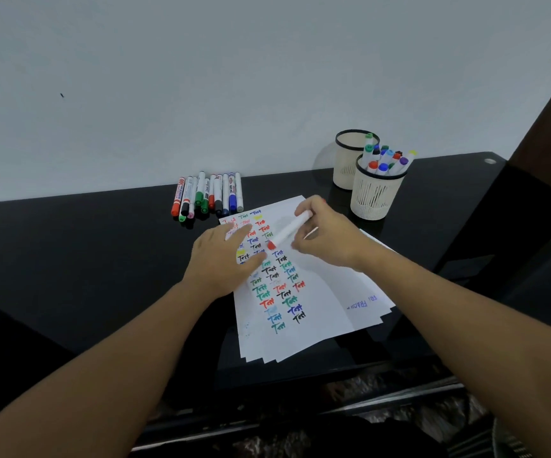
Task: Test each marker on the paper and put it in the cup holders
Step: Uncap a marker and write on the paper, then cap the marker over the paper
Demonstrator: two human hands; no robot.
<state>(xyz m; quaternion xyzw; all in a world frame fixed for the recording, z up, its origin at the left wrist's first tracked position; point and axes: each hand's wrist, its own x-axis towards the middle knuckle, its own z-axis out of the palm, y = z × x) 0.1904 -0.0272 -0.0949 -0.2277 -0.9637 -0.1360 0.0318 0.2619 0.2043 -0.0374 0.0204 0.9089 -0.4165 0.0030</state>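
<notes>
From the head camera, the right hand [328, 238] pinched a white marker [290, 229] by its upper end; the barrel slanted down and to the left, its red cap [271, 245] just above the written columns on the paper [317, 292]. The left hand [224, 259] lay flat, fingers straight, pressing the sheet, its fingertips near that cap and nearer to it than any other free hand. The fuller cup holder [375, 196] stood beyond the right hand, to the right; untested markers [208, 195] lay beyond the left hand
</notes>
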